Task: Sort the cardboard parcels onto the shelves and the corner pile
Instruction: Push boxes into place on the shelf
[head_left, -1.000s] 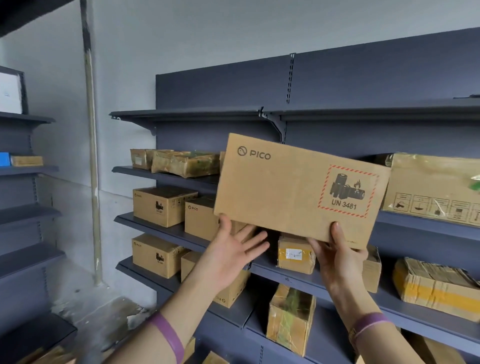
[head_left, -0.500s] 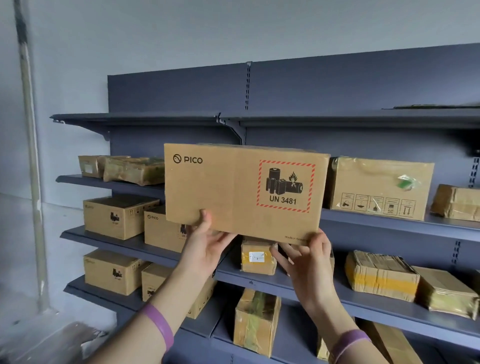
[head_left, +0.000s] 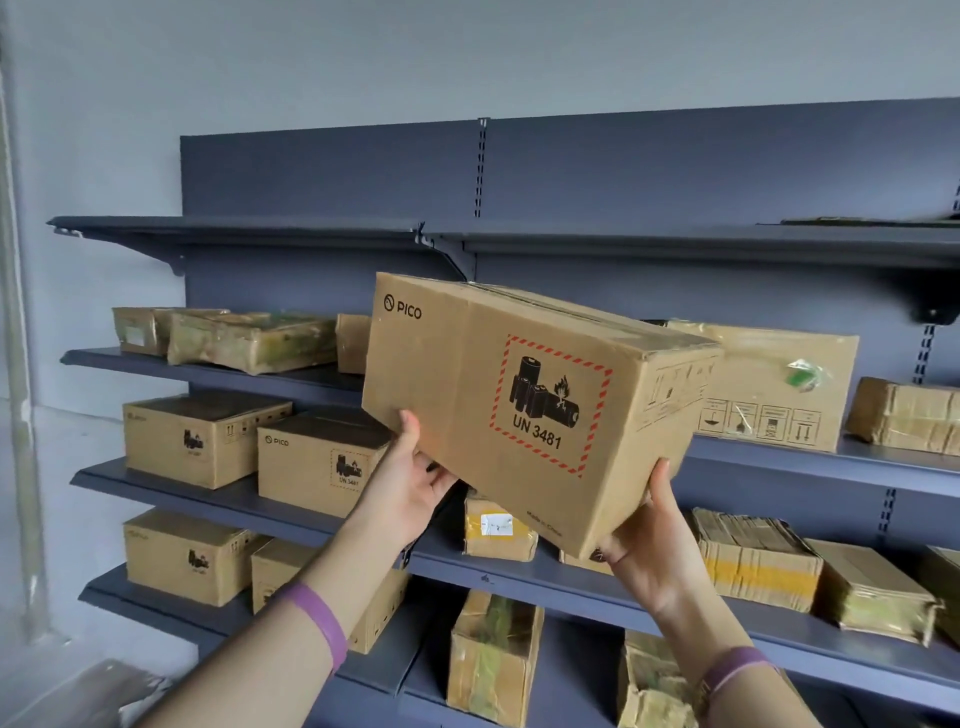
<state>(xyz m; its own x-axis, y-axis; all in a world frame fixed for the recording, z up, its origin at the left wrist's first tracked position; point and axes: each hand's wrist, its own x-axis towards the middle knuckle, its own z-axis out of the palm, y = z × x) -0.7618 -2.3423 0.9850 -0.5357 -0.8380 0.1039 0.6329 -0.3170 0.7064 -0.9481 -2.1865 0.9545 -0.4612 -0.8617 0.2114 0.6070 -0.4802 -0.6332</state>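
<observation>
Here both hands, left hand (head_left: 410, 480) and right hand (head_left: 649, 545), grasp the tilted box (head_left: 530, 405) underneath; it could slip off the right palm or knock the taped parcel (head_left: 774, 384) beside the gap

A pale grey painted wall (head_left: 260, 78) fills the top of the view and runs down the left side, plain and unmarked. Near the left edge a thin, light-coloured vertical pipe (head_left: 18, 364) stands against it, leaning slightly in the wide-angle picture. At the lower left lies a patch of grey floor (head_left: 47, 644), with a darker, rough-looking slab (head_left: 104, 691) on it at the bottom corner. A purple wristband (head_left: 317, 623) shows low in the frame, and a second purple wristband (head_left: 735, 675) further right.
</observation>
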